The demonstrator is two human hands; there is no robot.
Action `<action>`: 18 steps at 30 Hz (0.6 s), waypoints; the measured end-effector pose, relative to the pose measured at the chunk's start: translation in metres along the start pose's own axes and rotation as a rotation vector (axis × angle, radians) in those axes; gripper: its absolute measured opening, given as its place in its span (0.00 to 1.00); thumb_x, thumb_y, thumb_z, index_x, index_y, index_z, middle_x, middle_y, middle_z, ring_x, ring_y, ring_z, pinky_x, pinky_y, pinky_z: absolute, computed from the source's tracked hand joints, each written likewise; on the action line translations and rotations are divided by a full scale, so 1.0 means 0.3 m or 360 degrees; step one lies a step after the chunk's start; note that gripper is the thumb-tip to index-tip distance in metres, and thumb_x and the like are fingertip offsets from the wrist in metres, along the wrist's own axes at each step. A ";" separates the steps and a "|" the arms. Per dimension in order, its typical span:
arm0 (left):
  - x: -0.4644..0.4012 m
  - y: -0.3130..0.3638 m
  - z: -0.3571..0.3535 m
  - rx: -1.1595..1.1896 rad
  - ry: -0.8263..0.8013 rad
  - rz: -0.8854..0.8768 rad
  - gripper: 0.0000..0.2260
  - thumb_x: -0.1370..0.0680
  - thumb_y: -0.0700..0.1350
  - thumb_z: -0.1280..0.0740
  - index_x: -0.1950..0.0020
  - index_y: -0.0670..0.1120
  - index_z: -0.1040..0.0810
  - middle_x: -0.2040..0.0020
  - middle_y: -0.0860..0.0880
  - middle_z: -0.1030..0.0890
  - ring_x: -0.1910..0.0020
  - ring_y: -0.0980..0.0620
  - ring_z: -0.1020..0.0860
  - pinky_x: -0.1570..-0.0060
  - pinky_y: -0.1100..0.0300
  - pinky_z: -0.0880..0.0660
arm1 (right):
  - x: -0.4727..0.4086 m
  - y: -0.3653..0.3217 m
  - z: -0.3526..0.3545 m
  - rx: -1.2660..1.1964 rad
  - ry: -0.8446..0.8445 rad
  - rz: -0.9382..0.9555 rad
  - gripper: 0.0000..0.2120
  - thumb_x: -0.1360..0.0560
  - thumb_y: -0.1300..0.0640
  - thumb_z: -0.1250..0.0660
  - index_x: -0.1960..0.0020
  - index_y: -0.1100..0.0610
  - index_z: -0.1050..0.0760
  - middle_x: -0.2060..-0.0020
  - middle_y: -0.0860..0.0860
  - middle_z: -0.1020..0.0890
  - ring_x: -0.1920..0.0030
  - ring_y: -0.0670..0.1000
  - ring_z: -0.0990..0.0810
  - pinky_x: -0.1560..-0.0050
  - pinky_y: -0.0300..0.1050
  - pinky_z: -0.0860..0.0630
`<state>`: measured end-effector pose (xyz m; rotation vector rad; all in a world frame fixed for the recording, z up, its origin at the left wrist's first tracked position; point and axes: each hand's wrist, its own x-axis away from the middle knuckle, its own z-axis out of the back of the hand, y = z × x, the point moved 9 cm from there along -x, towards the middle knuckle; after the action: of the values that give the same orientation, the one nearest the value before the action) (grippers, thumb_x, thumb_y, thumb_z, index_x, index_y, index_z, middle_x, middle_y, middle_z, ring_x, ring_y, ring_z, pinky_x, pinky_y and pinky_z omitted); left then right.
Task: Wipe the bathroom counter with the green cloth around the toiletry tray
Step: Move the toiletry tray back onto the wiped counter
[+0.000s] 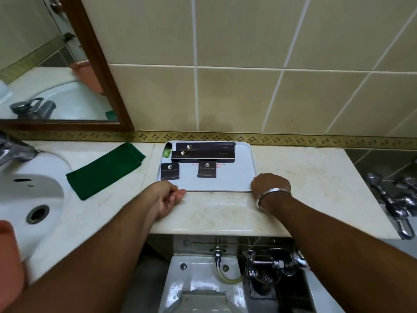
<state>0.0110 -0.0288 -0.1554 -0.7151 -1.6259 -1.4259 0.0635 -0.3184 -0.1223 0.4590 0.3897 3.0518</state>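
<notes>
My left hand (165, 195) sits at the tray's (237, 177) near left corner, fingers curled, fingertips touching the edge. My right hand (270, 185) is at the near right corner, knuckles up, fingers folded against the rim; cannot tell whether either hand truly grips the tray. Steel bangle (270, 195) on the right wrist. Tray is white, flat on the pale marble tabletop (214, 211), pushed near the back wall. On it: four dark boxes (204, 152) and a small green bottle (167, 150). Green cloth (106, 170) lies folded on the tabletop just left of the tray, apart from both hands. White sink (29, 195) further left, tap (13, 150) behind it. Beige tiled wall (248, 86), wood-framed mirror (56, 64) upper left. Toilet (203, 279) below the tabletop edge.
</notes>
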 end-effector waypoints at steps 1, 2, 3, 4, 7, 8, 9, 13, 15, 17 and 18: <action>0.005 -0.003 0.001 -0.0012 -0.0003 -0.0021 0.10 0.18 0.42 0.39 0.54 0.39 0.22 0.74 0.49 0.17 0.83 0.57 0.24 0.87 0.70 0.36 | 0.003 -0.005 0.007 0.0055 0.0000 0.0013 0.17 0.26 0.60 0.43 0.41 0.54 0.22 0.45 0.50 0.18 0.45 0.54 0.20 0.55 0.47 0.28; 0.013 -0.005 0.005 -0.0062 0.0004 -0.0060 0.10 0.18 0.43 0.37 0.54 0.40 0.21 0.73 0.49 0.17 0.82 0.58 0.24 0.86 0.70 0.36 | 0.007 -0.004 0.013 0.0108 -0.0024 0.0009 0.17 0.26 0.59 0.43 0.41 0.55 0.22 0.45 0.50 0.18 0.45 0.54 0.20 0.53 0.48 0.26; 0.025 0.000 0.023 -0.0131 0.0023 -0.0120 0.10 0.19 0.46 0.35 0.55 0.41 0.21 0.72 0.49 0.16 0.81 0.57 0.24 0.85 0.70 0.36 | 0.007 -0.002 0.023 0.0144 -0.0066 -0.0018 0.17 0.26 0.58 0.43 0.42 0.55 0.22 0.46 0.50 0.18 0.46 0.54 0.20 0.51 0.48 0.25; 0.032 0.016 0.062 -0.0211 0.0071 -0.0224 0.11 0.21 0.49 0.32 0.56 0.41 0.20 0.70 0.48 0.16 0.81 0.55 0.24 0.84 0.70 0.36 | 0.005 -0.004 0.045 0.0183 -0.0103 -0.0063 0.16 0.26 0.57 0.43 0.43 0.54 0.22 0.47 0.49 0.18 0.46 0.54 0.20 0.51 0.49 0.26; 0.084 0.144 0.288 -0.0713 0.0547 -0.0734 0.18 0.25 0.55 0.30 0.61 0.40 0.19 0.66 0.43 0.16 0.74 0.47 0.23 0.73 0.61 0.29 | -0.004 -0.059 0.215 0.0241 0.0097 -0.0142 0.14 0.27 0.53 0.42 0.46 0.52 0.22 0.51 0.48 0.17 0.49 0.53 0.19 0.53 0.47 0.27; 0.116 0.201 0.394 -0.0951 0.0804 -0.0858 0.19 0.25 0.57 0.31 0.61 0.41 0.20 0.63 0.43 0.16 0.69 0.45 0.21 0.68 0.58 0.26 | -0.013 -0.127 0.292 0.0191 0.0261 -0.0060 0.15 0.26 0.52 0.43 0.46 0.53 0.21 0.50 0.49 0.17 0.49 0.54 0.19 0.54 0.47 0.28; 0.142 0.252 0.501 -0.1146 0.1049 -0.0917 0.19 0.25 0.58 0.32 0.56 0.41 0.20 0.59 0.42 0.17 0.63 0.42 0.20 0.62 0.54 0.24 | -0.021 -0.221 0.362 0.0073 0.0401 0.0082 0.16 0.25 0.50 0.44 0.46 0.53 0.21 0.50 0.51 0.17 0.49 0.55 0.19 0.56 0.46 0.28; 0.081 0.316 0.819 -0.1139 0.1254 -0.0540 0.31 0.28 0.59 0.28 0.37 0.37 0.26 0.40 0.36 0.22 0.45 0.36 0.22 0.46 0.46 0.22 | -0.033 -0.721 0.505 -0.0744 0.0209 0.0666 0.18 0.25 0.42 0.39 0.50 0.55 0.23 0.50 0.57 0.18 0.49 0.59 0.20 0.57 0.44 0.30; 0.004 0.305 0.843 -0.0822 0.0954 -0.0497 0.28 0.26 0.55 0.27 0.36 0.36 0.27 0.39 0.35 0.22 0.52 0.39 0.21 0.53 0.49 0.21 | -0.071 -0.914 0.511 -0.0970 0.0012 0.0612 0.24 0.26 0.40 0.37 0.43 0.58 0.24 0.46 0.57 0.19 0.50 0.57 0.22 0.53 0.45 0.29; -0.037 0.294 0.834 -0.0576 0.0809 -0.0509 0.26 0.26 0.50 0.26 0.35 0.37 0.27 0.40 0.36 0.22 0.54 0.41 0.21 0.56 0.50 0.22 | -0.120 -1.027 0.497 -0.0984 -0.0107 0.0466 0.26 0.26 0.39 0.36 0.43 0.60 0.24 0.49 0.57 0.19 0.55 0.57 0.24 0.57 0.45 0.31; -0.064 0.296 0.838 -0.0586 0.0832 -0.0522 0.26 0.26 0.48 0.26 0.34 0.37 0.27 0.39 0.37 0.22 0.49 0.39 0.20 0.50 0.48 0.21 | -0.142 -1.068 0.483 -0.0953 -0.0157 0.0410 0.26 0.26 0.38 0.36 0.43 0.60 0.24 0.51 0.57 0.20 0.56 0.57 0.24 0.58 0.45 0.31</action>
<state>0.0404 0.2354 -0.1286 -0.2334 -1.1129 -1.9823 0.1444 0.0238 -0.0807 0.6481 -0.6182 3.1360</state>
